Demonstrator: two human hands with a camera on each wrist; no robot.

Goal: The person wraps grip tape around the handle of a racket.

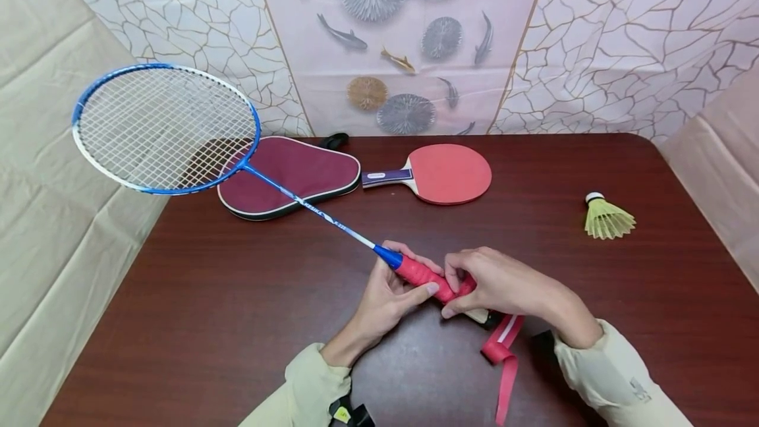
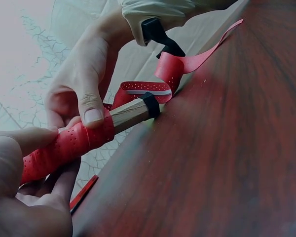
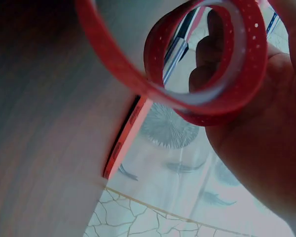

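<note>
A blue and white badminton racket (image 1: 323, 214) slants across the head view, its strung head raised at the left. My left hand (image 1: 382, 305) grips the handle from below, thumb along the red wrapped part. My right hand (image 1: 506, 282) pinches the red perforated grip tape (image 2: 108, 126) at the edge of the wrapping, thumb on top. Past the wrapping, bare pale wood (image 2: 130, 115) shows, ending in a black cap (image 2: 150, 104). A loose tape tail (image 1: 507, 381) hangs from the right hand in curls, and it loops close before the right wrist view.
Behind the hands, a maroon paddle case (image 1: 314, 170) lies partly under the racket's head in the head view. A red table tennis paddle (image 1: 450, 173) lies beside it. A yellow shuttlecock (image 1: 607, 217) rests at the right on the dark wooden table (image 1: 237, 321).
</note>
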